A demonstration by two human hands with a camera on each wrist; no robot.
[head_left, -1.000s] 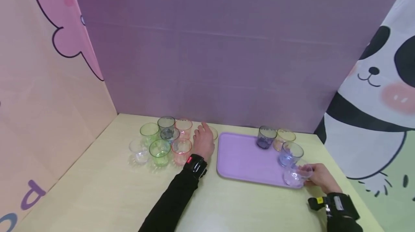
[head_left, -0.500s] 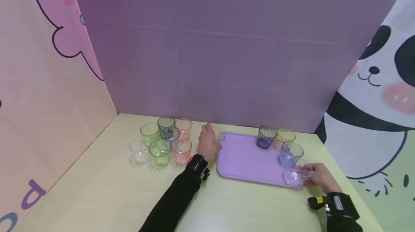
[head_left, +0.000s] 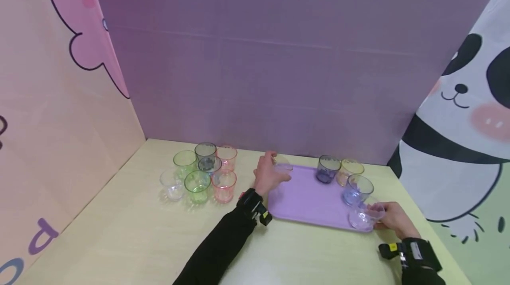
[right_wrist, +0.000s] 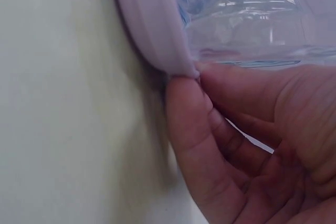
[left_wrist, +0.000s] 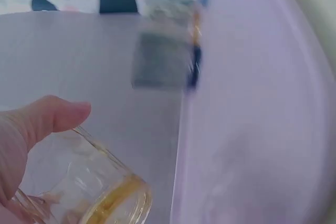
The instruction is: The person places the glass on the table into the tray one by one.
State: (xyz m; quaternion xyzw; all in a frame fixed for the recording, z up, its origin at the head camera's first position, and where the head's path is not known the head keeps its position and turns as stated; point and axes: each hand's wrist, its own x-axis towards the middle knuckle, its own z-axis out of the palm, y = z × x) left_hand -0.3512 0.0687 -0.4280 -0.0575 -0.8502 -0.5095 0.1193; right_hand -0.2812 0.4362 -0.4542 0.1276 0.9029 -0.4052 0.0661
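My left hand [head_left: 268, 174] grips a yellow-tinted glass [head_left: 283, 164] over the far left corner of the purple tray [head_left: 303, 203]. In the left wrist view, the thumb lies along the side of this glass [left_wrist: 86, 177], which is tilted with its amber base outward. My right hand [head_left: 394, 217] pinches the tray's rim [right_wrist: 163, 30] at the near right corner. Right beside its fingers a clear glass [head_left: 361, 218] stands on the tray. Behind that stand a blue glass [head_left: 354, 194], a yellow glass [head_left: 347, 174] and a dark purple glass [head_left: 326, 174], along the tray's right part.
Left of the tray, several glasses cluster on the pale table [head_left: 131, 232]: green [head_left: 197, 192], pink [head_left: 224, 192], grey [head_left: 205, 150] and clear [head_left: 172, 187] among them. A purple backdrop [head_left: 259, 77] rises behind the table, with printed panels at both sides.
My left hand has moved right from beside the pink glasses to the tray's far left corner, carrying the yellow-tinted glass. The right hand stays at the tray's near right corner.
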